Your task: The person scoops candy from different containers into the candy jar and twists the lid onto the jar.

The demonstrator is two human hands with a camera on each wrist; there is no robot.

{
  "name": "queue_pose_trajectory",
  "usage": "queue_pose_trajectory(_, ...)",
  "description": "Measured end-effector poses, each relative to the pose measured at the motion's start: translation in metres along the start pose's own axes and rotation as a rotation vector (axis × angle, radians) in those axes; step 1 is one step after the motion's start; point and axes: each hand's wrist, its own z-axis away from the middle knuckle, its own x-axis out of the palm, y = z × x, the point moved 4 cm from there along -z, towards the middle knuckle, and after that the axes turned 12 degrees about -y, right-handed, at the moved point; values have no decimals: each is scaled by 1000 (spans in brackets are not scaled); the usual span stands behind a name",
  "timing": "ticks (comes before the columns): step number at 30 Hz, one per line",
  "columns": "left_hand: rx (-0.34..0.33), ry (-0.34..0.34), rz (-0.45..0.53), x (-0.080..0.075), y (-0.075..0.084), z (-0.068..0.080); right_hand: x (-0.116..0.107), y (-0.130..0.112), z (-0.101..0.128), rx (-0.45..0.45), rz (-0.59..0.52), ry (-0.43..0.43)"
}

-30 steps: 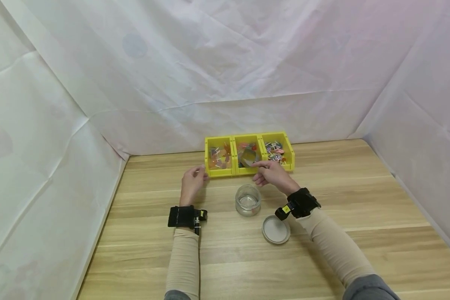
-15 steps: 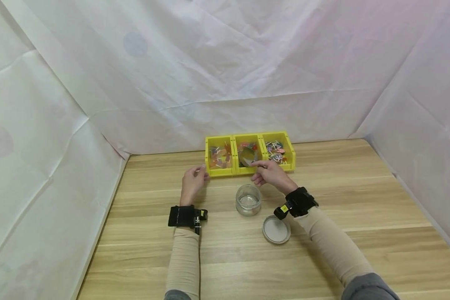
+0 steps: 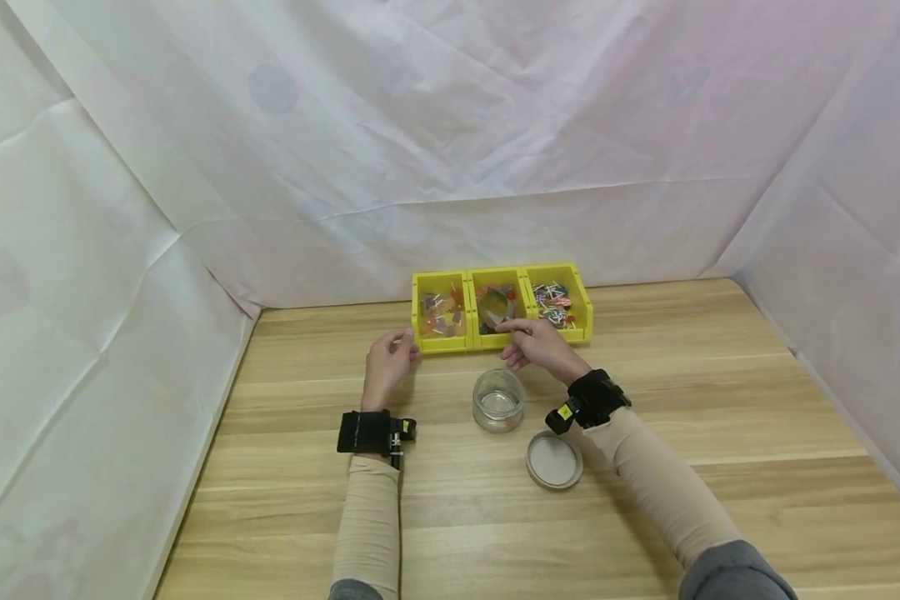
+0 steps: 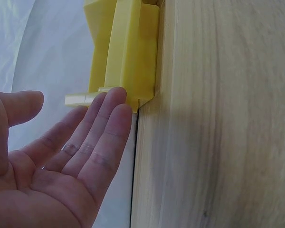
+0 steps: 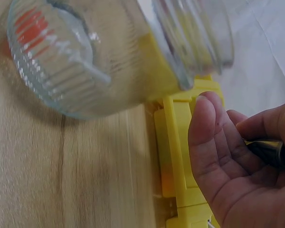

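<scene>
My right hand (image 3: 542, 350) pinches the dark handle (image 5: 268, 153) of a shiny metal scoop. The scoop's bowl (image 3: 497, 307) sits in the middle bin among small colourful candies; its lower part is partly hidden. My left hand (image 3: 388, 367) has its fingers extended, and the fingertips (image 4: 118, 116) touch the front left corner of the yellow bins (image 3: 442, 344). A glass jar (image 3: 498, 402) stands lidless before the middle bin. Through its wall, in the right wrist view, a red piece (image 5: 32, 31) with a white stick shows near the bottom.
A round lid (image 3: 554, 461) lies on the wooden table (image 3: 480, 533) right of and nearer than the jar. The left bin holds orange and red candies (image 3: 444, 315), the right bin striped ones (image 3: 552, 302). White cloth (image 3: 450, 167) hangs behind.
My right hand has shifted slightly left and away from me, and the scoop's bowl has turned and tilted within the middle bin. My left hand stays at the bin's corner.
</scene>
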Motion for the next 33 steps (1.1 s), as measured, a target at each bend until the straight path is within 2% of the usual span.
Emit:
queue_pose_trajectory(9, -4, -6, -5, 0, -1, 0, 0, 2, -5, 11, 28, -2)
queue_pose_trajectory(14, -20, -21, 1, 1, -1, 0, 0, 0, 0, 38, 60, -16)
queue_pose_trajectory(27, -15, -18, 1, 1, 1, 0, -5, -17, 13, 74, 51, -42)
queue_pose_trajectory(33, -11, -13, 9, -1, 1, -1, -6, -20, 14, 58, 46, -63)
